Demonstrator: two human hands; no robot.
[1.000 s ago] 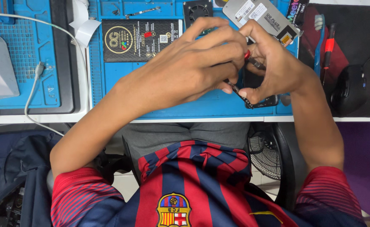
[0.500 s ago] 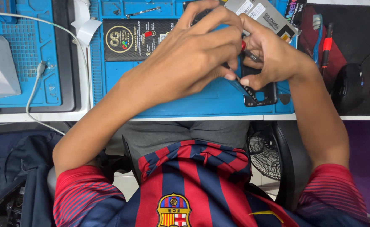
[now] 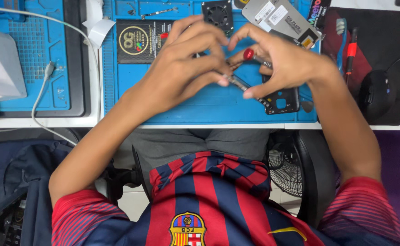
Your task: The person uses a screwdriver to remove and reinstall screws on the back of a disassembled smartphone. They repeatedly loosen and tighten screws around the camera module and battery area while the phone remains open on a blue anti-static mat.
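Observation:
My left hand (image 3: 186, 68) and my right hand (image 3: 284, 66) meet over a blue work mat (image 3: 195, 105). The right hand grips a slim screwdriver with a red cap (image 3: 248, 53) between thumb and fingers. Below it lies a black phone frame (image 3: 283, 98) with a camera cut-out; it looks tilted, with one silver edge (image 3: 238, 84) raised. The left fingertips pinch that silver edge. Most of the frame is hidden by both hands, and the screwdriver's tip is out of sight.
On the mat sit a black box with a round gold mark (image 3: 138, 41), a small square fan (image 3: 217, 13) and a grey phone part (image 3: 279, 18). A mouse (image 3: 377, 95), pen (image 3: 351, 50) and brush (image 3: 341, 27) lie right. A white device (image 3: 0, 64) and cable (image 3: 40, 91) lie left.
My left fingers have drawn back left off the right hand, opening a gap. The red screwdriver cap has shifted left. The phone frame stays in place.

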